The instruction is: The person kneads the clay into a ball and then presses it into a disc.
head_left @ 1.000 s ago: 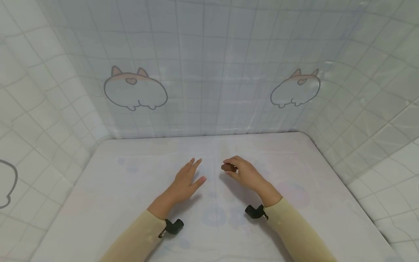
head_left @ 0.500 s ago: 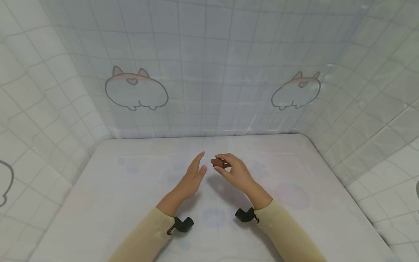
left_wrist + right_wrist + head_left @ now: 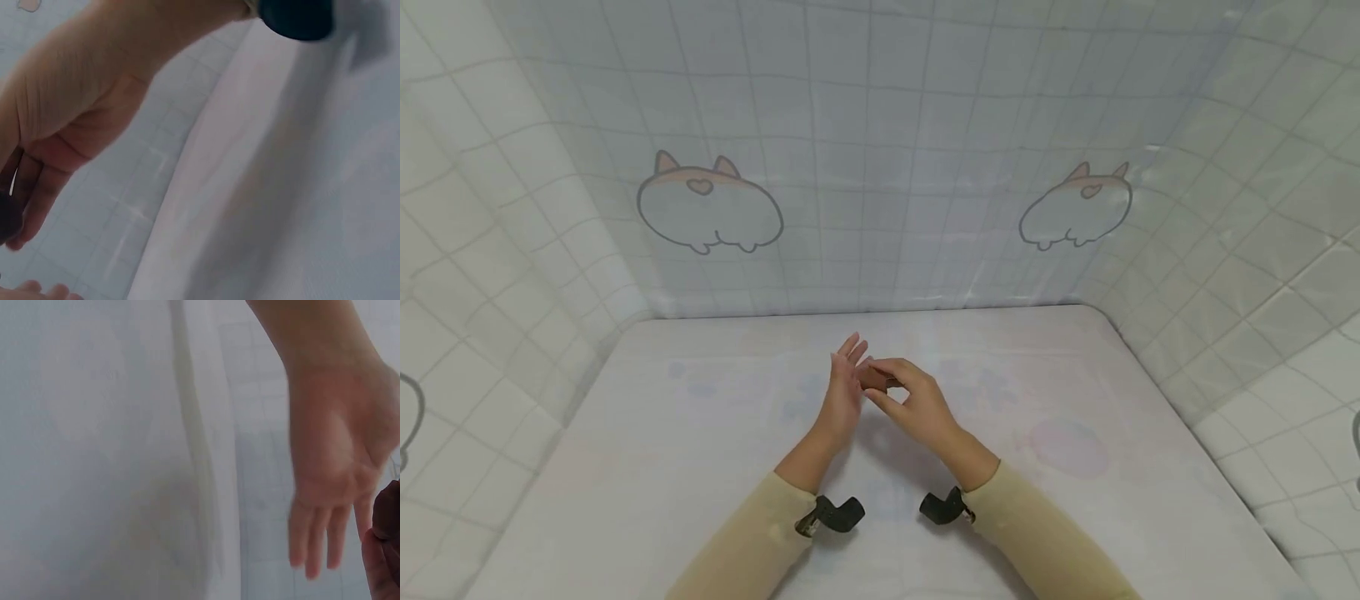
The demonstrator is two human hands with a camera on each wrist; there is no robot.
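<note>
A small reddish-brown lump (image 3: 873, 379), rounded in outline, is pinched between the thumb and fingers of my right hand (image 3: 925, 408) above the table; its kind is not clear. Close by on its left, my left hand (image 3: 841, 400) is raised with its palm turned toward it and its fingers extended. Whether the lump touches the left palm cannot be told. In the right wrist view the left hand (image 3: 334, 444) shows an open palm, and the brown lump (image 3: 389, 512) is cut off at the right edge. The left wrist view shows the right hand (image 3: 81, 106) with the dark lump (image 3: 7, 219) at the left edge.
Under the hands lies a white table cover (image 3: 662, 433) with faint pastel prints. Grid-patterned curtains (image 3: 880, 167) with cartoon animal drawings surround the back and both sides. Each sleeve carries a small black camera, one on the left wrist (image 3: 840, 515) and one on the right (image 3: 942, 508).
Both hands have come together: the right moved left with the brown lump in its grip, while the left shifted right and turned its palm toward it.
</note>
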